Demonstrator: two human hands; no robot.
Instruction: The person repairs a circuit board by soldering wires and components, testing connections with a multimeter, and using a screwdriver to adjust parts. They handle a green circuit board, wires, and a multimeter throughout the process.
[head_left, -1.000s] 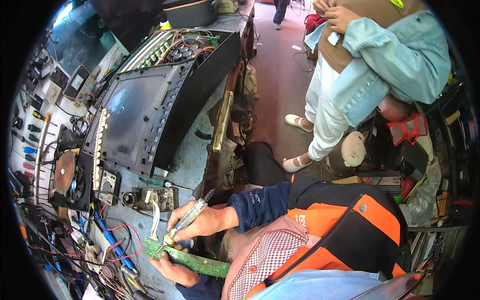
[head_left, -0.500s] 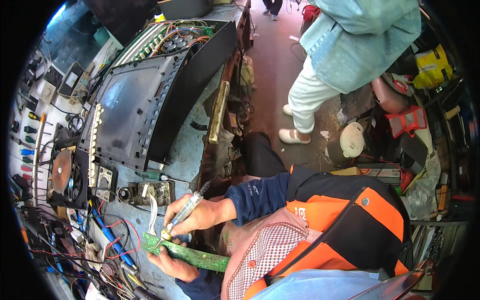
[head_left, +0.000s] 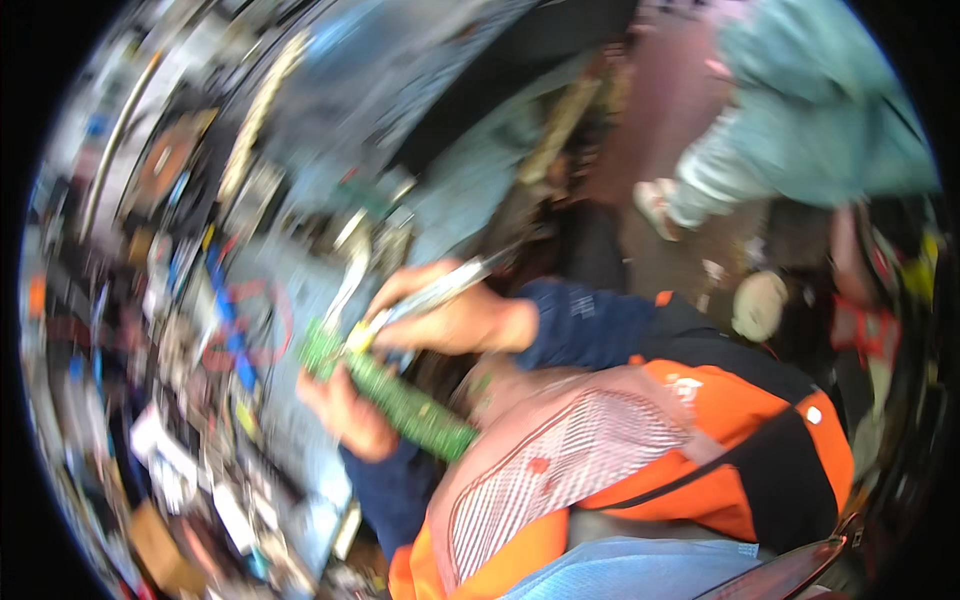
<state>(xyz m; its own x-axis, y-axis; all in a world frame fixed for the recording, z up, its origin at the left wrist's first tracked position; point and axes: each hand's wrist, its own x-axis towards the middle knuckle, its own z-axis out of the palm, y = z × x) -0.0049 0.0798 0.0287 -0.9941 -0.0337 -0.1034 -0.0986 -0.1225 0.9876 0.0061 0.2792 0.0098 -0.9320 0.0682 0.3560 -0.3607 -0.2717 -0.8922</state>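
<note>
My left hand [head_left: 350, 412] grips a long, narrow green circuit board [head_left: 425, 415] from below, near its far end. In my right hand [head_left: 445, 315] is a soldering iron [head_left: 440, 288] with a clear handle and a yellow collar. It slants down toward the board; blur hides whether its tip touches. White wires [head_left: 350, 285] run down to the board's far end. The board's near end lies against the checked apron [head_left: 560, 470] on my front.
A blurred workbench [head_left: 300, 250] carries a large dark panel [head_left: 370, 80], a blue cable [head_left: 230, 320], a red wire loop [head_left: 285, 320] and heaped parts at left. A person in a pale blue jacket [head_left: 810, 90] stands at upper right, near a white bucket [head_left: 760, 305].
The whole view has swung and blurred, so the bench, hands and person sit farther right and the bench parts are tilted. Both hands keep their grips on the board and the soldering iron.
</note>
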